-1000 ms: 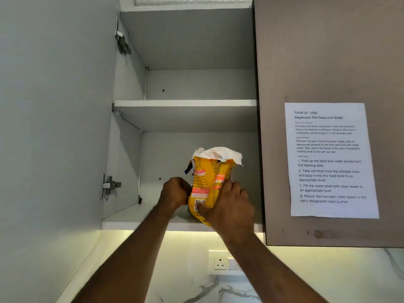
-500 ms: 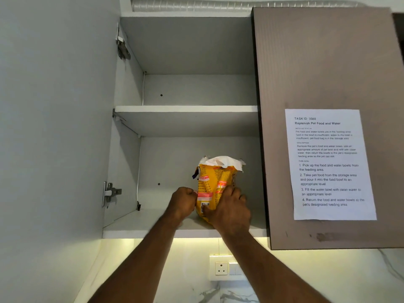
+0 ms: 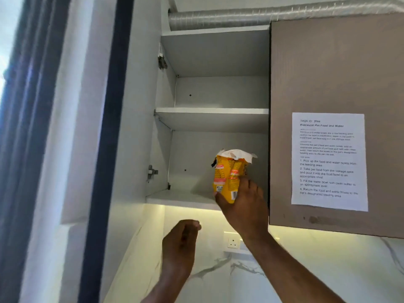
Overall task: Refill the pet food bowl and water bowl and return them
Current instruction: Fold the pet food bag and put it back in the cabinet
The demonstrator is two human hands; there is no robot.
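A yellow pet food bag (image 3: 227, 173) with a torn white top stands upright on the bottom shelf (image 3: 179, 196) of an open wall cabinet. My right hand (image 3: 242, 206) grips the bag's lower right side from below. My left hand (image 3: 180, 243) hangs below the shelf, off the bag, fingers loosely curled and holding nothing. No food bowl or water bowl is in view.
The cabinet's door (image 3: 131, 106) stands swung out to the left. A brown closed door (image 3: 336, 73) on the right carries a printed task sheet (image 3: 329, 160). A wall socket (image 3: 232, 241) sits on the marble backsplash, and a silver duct (image 3: 273, 15) runs above.
My left hand has let go of the bag and dropped below the shelf. My right hand keeps its hold. The view has swung left.
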